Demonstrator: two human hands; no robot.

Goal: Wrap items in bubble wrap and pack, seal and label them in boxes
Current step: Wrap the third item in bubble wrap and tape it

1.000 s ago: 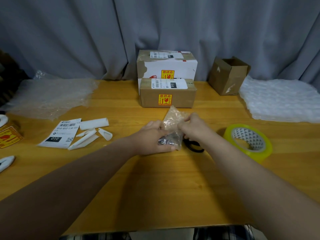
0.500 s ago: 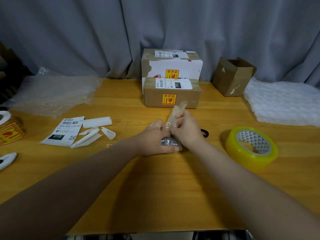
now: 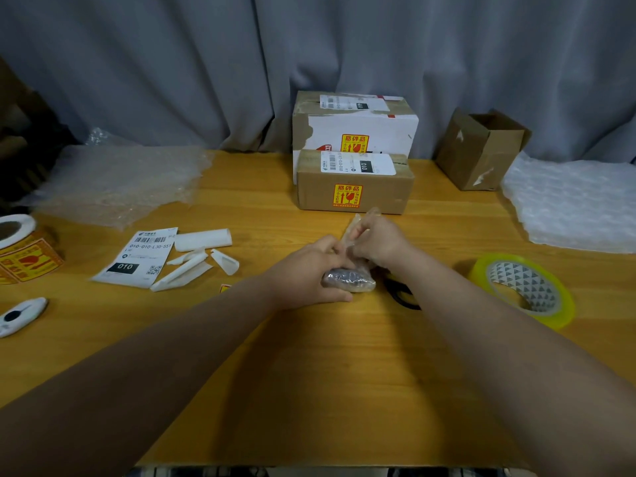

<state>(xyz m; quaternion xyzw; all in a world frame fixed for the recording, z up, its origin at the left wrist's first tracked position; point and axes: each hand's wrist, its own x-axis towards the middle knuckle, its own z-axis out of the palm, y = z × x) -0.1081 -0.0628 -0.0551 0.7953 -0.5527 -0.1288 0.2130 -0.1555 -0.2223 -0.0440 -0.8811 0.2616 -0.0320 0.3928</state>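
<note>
A small dark item rolled in clear bubble wrap [image 3: 348,280] lies on the wooden table [image 3: 309,373] at its middle. My left hand [image 3: 309,270] curls round the bundle from the left and holds it down. My right hand [image 3: 378,241] pinches the loose upper end of the wrap [image 3: 354,223], which sticks up between the two hands. A black looped object [image 3: 401,292] lies just right of the bundle, partly under my right forearm. An open empty cardboard box [image 3: 480,151] stands at the back right.
Two sealed labelled boxes [image 3: 354,182] stand stacked behind my hands. A yellow tape roll [image 3: 523,289] lies at right, a bubble wrap sheet [image 3: 571,201] at far right, another sheet [image 3: 117,180] at left. A shipping label [image 3: 137,258], white backing strips [image 3: 196,259], a sticker roll [image 3: 24,249] and a white cutter [image 3: 20,315] lie left.
The wrap's loose top, wide and fanned out a second ago, is now gathered narrow in my right hand. Both hands stay on the bundle at the same spot.
</note>
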